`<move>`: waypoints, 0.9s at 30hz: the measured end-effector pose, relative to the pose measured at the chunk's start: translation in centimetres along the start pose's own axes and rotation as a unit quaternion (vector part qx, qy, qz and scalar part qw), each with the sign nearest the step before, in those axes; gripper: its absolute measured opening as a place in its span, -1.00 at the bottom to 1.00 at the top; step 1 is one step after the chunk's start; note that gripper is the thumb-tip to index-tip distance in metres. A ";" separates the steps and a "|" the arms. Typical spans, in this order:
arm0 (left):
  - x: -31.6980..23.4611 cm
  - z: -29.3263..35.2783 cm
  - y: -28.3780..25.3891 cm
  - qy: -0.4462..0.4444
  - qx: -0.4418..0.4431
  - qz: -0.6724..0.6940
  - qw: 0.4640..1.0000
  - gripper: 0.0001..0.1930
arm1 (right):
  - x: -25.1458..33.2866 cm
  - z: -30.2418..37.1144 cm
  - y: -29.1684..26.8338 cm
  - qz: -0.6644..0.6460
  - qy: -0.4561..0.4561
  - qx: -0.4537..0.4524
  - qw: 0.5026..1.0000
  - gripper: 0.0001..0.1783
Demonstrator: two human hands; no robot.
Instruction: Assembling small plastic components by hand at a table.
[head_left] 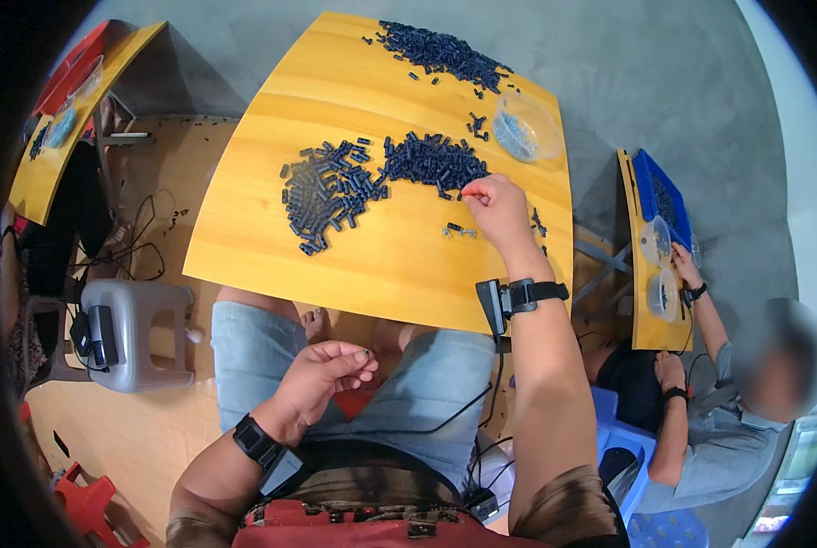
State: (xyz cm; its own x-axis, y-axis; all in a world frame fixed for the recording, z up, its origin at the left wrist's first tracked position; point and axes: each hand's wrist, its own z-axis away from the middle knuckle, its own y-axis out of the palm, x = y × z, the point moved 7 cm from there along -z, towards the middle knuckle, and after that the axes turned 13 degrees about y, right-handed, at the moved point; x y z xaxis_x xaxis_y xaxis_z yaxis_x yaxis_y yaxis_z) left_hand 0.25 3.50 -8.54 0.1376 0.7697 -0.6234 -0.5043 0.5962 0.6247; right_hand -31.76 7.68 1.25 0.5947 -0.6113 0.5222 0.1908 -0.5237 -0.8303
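My right hand (498,208) reaches over the yellow table (271,247), thumb and fingers pinched on a small black tube-shaped piece at the near right edge of the middle pile (434,161). Left of that lies a looser pile of the same black pieces (321,205), some greyish. My left hand (335,373) is above my lap, off the table's near edge. A tiny dark piece (368,354) shows between its closed thumb and finger; its kind is too small to tell. Just left of my right hand lie a few small clear bits (463,233) beside one black piece (453,226).
A big black pile (440,55) covers the table's far edge. Near the right edge stands a clear tub (522,128) holding small bluish bits. A grey stool (136,329) is at left. To the right, another person (737,429) sits at a table with a blue tray (666,199).
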 end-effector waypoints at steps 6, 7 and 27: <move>0.0 -0.4 -0.3 -0.008 0.003 0.010 1.000 -0.84 | 0.1 -0.2 0.6 -0.024 -0.020 0.017 0.999 -0.91; 0.0 -0.4 -0.3 -0.009 0.000 0.012 1.000 -0.84 | 0.0 -0.3 0.7 -0.015 -0.010 0.023 1.000 -0.90; -0.1 1.1 0.6 0.030 0.056 -0.010 0.998 -0.84 | 4.2 4.0 -2.2 0.086 -0.042 -0.015 0.995 -0.89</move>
State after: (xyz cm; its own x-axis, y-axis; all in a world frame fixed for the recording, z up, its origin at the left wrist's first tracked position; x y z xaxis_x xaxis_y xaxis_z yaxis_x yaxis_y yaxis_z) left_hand 0.90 4.03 -7.59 0.0929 0.7446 -0.6610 -0.4040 0.6349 0.6585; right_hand -26.56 8.72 4.50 0.6798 -0.6428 0.3531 0.0573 -0.4334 -0.8994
